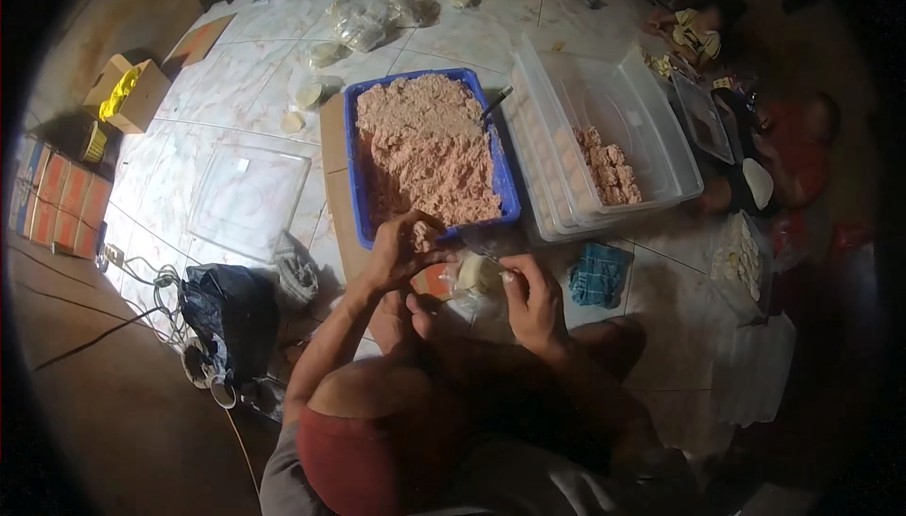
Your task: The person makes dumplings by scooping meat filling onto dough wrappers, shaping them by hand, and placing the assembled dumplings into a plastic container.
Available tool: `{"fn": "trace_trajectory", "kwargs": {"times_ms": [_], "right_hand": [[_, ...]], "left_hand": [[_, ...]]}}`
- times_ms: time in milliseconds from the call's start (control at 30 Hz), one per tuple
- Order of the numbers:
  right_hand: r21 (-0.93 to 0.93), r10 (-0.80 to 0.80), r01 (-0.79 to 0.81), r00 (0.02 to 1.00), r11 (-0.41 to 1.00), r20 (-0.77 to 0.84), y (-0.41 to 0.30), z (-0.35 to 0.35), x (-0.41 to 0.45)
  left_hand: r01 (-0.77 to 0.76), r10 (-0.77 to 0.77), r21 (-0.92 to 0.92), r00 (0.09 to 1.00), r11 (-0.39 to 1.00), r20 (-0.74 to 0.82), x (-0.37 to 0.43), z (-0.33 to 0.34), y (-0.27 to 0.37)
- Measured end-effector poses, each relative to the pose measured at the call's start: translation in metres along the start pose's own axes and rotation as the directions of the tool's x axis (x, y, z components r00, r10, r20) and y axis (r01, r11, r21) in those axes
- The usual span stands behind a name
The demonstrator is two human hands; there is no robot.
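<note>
My left hand (398,250), at the near edge of a blue plastic tub (350,155), holds a lump of pinkish minced filling (423,235). The tub contains a large mass of the same mince (432,155), with a dark handle (498,101) sticking out at its right rim. My right hand (529,296) has its thumb and forefinger pinched beside a stack of round, pale dough wrappers (476,274) in clear plastic; the fingers seem to hold a thin edge, too small to tell. Right of the tub, a clear plastic container (665,141) holds several shaped lumps (610,169).
A teal cloth (600,275) lies right of my right hand. At the left are a clear lid (249,194), a black plastic bag (230,318) and cables (166,279). Bagged wrappers (368,17) lie beyond the tub. Other people sit at the far right, one in red (800,148).
</note>
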State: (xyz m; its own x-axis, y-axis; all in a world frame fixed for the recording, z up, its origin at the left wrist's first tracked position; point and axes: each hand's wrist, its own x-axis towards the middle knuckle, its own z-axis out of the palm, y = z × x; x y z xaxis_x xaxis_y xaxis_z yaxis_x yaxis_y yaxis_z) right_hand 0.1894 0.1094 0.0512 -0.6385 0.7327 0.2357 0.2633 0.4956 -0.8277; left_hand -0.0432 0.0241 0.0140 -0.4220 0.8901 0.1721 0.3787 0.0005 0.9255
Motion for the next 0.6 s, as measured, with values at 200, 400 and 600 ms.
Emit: {"fn": "trace_trajectory", "kwargs": {"times_ms": [200,400,600], "right_hand": [[-0.141,-0.06,0.093,0.972,0.986,0.225,-0.011,-0.008,0.021],[-0.062,-0.04,0.053,0.978,0.997,0.203,-0.013,-0.016,0.02],[-0.06,0.029,-0.014,0.966,0.998,0.256,-0.018,-0.007,0.017]], "left_hand": [[-0.224,0.194,0.171,0.964,0.959,0.18,-0.001,0.008,-0.016],[-0.047,0.049,-0.011,0.966,0.999,0.254,-0.005,0.0,0.009],[-0.029,0.036,-0.056,0.992,0.998,0.122,-0.011,0.016,-0.012]]}}
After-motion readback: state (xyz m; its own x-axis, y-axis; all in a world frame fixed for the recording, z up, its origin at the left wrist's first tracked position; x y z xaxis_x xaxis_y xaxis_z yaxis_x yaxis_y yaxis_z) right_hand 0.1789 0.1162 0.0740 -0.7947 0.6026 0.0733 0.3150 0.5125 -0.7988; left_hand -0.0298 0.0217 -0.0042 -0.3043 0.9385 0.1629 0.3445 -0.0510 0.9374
